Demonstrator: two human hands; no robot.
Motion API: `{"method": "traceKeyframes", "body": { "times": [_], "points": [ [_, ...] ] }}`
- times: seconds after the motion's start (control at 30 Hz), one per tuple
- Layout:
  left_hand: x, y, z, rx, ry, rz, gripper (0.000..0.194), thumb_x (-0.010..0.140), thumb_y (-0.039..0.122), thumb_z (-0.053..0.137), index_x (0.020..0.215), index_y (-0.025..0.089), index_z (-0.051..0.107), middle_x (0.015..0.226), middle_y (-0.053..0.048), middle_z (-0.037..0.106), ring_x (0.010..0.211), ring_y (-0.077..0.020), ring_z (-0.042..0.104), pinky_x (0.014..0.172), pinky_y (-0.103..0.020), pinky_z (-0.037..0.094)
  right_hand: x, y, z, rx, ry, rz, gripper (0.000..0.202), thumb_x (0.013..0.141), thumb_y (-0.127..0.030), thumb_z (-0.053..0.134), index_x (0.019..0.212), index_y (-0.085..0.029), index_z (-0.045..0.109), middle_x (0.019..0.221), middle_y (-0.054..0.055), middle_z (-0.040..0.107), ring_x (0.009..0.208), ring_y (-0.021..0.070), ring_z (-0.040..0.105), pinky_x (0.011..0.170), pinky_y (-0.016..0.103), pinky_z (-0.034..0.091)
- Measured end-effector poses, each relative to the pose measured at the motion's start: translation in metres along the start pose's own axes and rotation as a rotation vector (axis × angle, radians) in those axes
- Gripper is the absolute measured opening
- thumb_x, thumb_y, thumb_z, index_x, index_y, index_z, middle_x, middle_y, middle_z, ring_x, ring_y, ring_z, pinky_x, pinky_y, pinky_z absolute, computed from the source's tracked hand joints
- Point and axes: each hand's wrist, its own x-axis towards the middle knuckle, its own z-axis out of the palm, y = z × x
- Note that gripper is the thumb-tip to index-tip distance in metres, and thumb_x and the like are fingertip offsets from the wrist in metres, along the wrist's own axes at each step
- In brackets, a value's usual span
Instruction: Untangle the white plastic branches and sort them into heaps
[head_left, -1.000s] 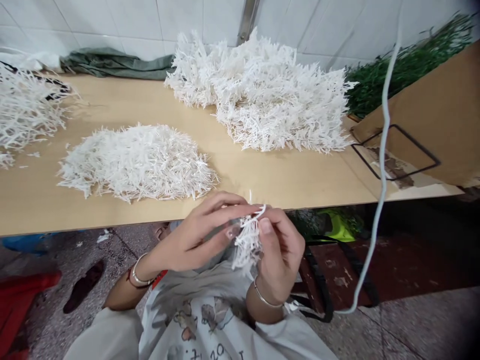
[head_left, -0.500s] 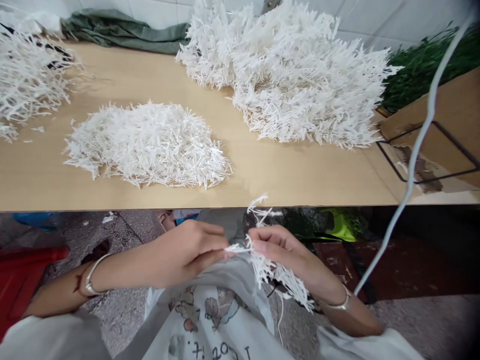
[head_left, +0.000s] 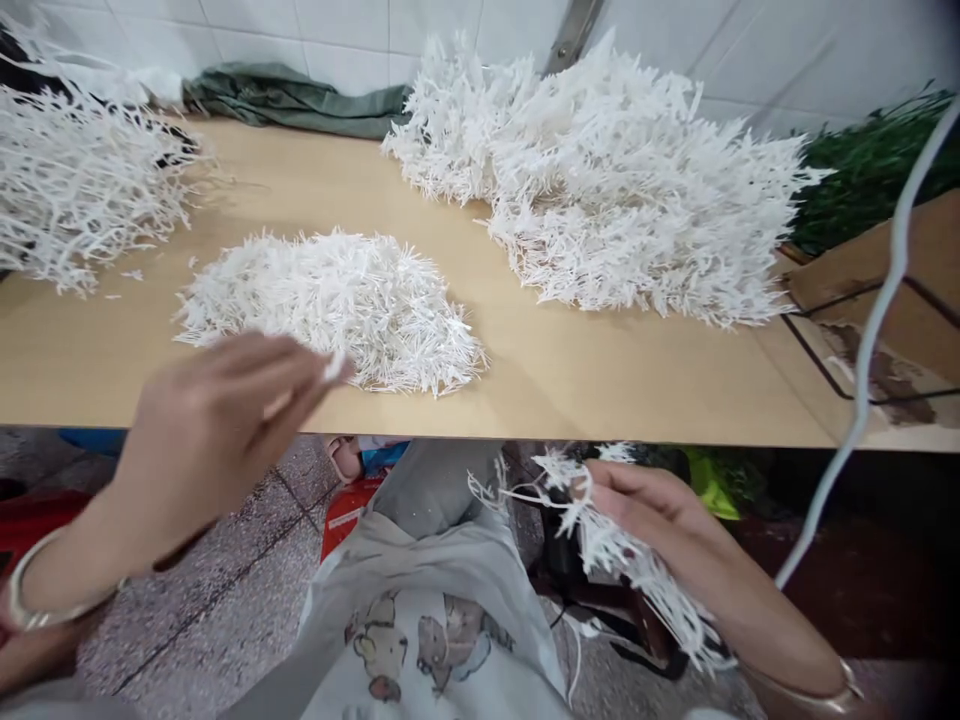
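My left hand, smeared a little by motion, is over the table's front edge at the near side of the small heap of white sprigs. Its fingers are pinched on a small white plastic sprig. Below the table edge, my right hand is closed around a bunch of white branched plastic sprigs. Thin strands of that bunch stick out leftward past the fingertips, and its longer part hangs down along the palm and wrist.
A large white sprig pile lies at the back right, a looser white tangle at the left. Green cloth lies along the tiled wall. A pale cable crosses the right side before a cardboard box and greenery.
My left hand has parted from my right, going left and up to the small heap with a white sprig. My right hand has shifted right with its bunch. The head view has tilted slightly.
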Motion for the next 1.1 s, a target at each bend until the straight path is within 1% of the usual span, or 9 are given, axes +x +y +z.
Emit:
{"method": "traceKeyframes", "body": {
  "times": [0.07, 0.13, 0.23, 0.4, 0.67, 0.8, 0.93, 1.03, 1.1],
  "points": [
    [0.026, -0.026, 0.011, 0.295, 0.113, 0.041, 0.017, 0.086, 0.032, 0.062, 0.079, 0.018, 0.069, 0.077, -0.003, 0.070, 0.069, -0.0169, 0.054, 0.060, -0.028, 0.039, 0.012, -0.003, 0.013, 0.020, -0.002, -0.009, 0.036, 0.078, -0.054, 0.064, 0.065, -0.020, 0.056, 0.057, -0.002, 0.045, 0.052, 0.0129, 0.042, 0.050, 0.025, 0.035],
    [0.051, -0.052, 0.024, 0.374, 0.032, -0.051, 0.026, 0.086, 0.036, 0.060, 0.101, 0.017, 0.070, 0.099, -0.006, 0.072, 0.094, -0.0250, 0.055, 0.080, -0.041, 0.043, 0.020, -0.007, 0.022, 0.048, 0.005, -0.039, 0.037, 0.081, -0.054, 0.061, 0.067, -0.020, 0.053, 0.058, -0.002, 0.042, 0.053, 0.0115, 0.039, 0.051, 0.024, 0.033],
    [0.075, -0.082, 0.044, 0.285, -0.159, -0.084, 0.036, 0.088, 0.039, 0.057, 0.119, 0.021, 0.062, 0.123, -0.006, 0.064, 0.111, -0.0285, 0.049, 0.093, -0.056, 0.037, 0.024, -0.013, 0.029, 0.062, -0.047, -0.134, 0.035, 0.089, -0.048, 0.054, 0.068, -0.019, 0.048, 0.059, -0.004, 0.036, 0.053, 0.0090, 0.032, 0.050, 0.022, 0.028],
    [0.080, -0.103, 0.065, 0.100, -0.289, -0.078, 0.038, 0.086, 0.047, 0.059, 0.116, 0.024, 0.063, 0.122, -0.004, 0.064, 0.109, -0.0236, 0.048, 0.098, -0.053, 0.037, 0.027, -0.022, 0.035, -0.002, -0.107, -0.384, 0.031, 0.093, -0.032, 0.051, 0.066, -0.018, 0.044, 0.059, -0.005, 0.034, 0.053, 0.0067, 0.029, 0.049, 0.021, 0.025],
    [0.084, -0.104, 0.055, -0.141, -0.300, -0.133, 0.084, 0.064, 0.070, 0.067, 0.126, 0.015, 0.055, 0.120, -0.009, 0.062, 0.110, -0.0235, 0.051, 0.097, -0.048, 0.041, 0.032, -0.017, 0.041, 0.050, -0.105, -0.435, 0.028, 0.092, -0.026, 0.054, 0.066, -0.017, 0.049, 0.058, -0.006, 0.045, 0.052, 0.0043, 0.039, 0.049, 0.020, 0.028],
    [0.088, -0.098, 0.057, -0.224, -0.304, -0.144, 0.070, 0.067, 0.057, 0.072, 0.119, 0.012, 0.060, 0.114, -0.010, 0.065, 0.099, -0.0186, 0.056, 0.092, -0.043, 0.044, 0.032, -0.018, 0.044, 0.094, -0.118, -0.415, 0.027, 0.091, -0.026, 0.056, 0.066, -0.017, 0.051, 0.057, -0.005, 0.048, 0.051, 0.0040, 0.041, 0.047, 0.018, 0.029],
    [0.088, -0.095, 0.059, -0.260, -0.233, -0.290, 0.053, 0.069, 0.038, 0.077, 0.116, 0.015, 0.063, 0.115, -0.007, 0.066, 0.103, -0.0188, 0.057, 0.096, -0.043, 0.044, 0.030, -0.021, 0.048, 0.161, -0.134, -0.349, 0.029, 0.091, -0.031, 0.055, 0.066, -0.017, 0.052, 0.056, -0.005, 0.051, 0.048, 0.0043, 0.041, 0.045, 0.019, 0.030],
    [0.086, -0.086, 0.049, -0.238, -0.125, -0.336, 0.052, 0.071, 0.040, 0.076, 0.114, 0.014, 0.064, 0.119, -0.006, 0.065, 0.109, -0.0203, 0.056, 0.100, -0.042, 0.042, 0.031, -0.022, 0.050, 0.260, -0.150, -0.275, 0.030, 0.092, -0.034, 0.054, 0.067, -0.017, 0.053, 0.056, -0.004, 0.053, 0.048, 0.0053, 0.042, 0.046, 0.020, 0.030],
    [0.082, -0.070, 0.037, -0.210, 0.002, -0.261, 0.041, 0.082, 0.039, 0.067, 0.115, 0.014, 0.063, 0.117, -0.004, 0.065, 0.107, -0.0171, 0.057, 0.098, -0.037, 0.043, 0.033, -0.022, 0.052, 0.359, -0.170, -0.218, 0.031, 0.092, -0.037, 0.052, 0.068, -0.017, 0.052, 0.054, -0.003, 0.052, 0.047, 0.0061, 0.041, 0.045, 0.021, 0.028]
  ]
}}
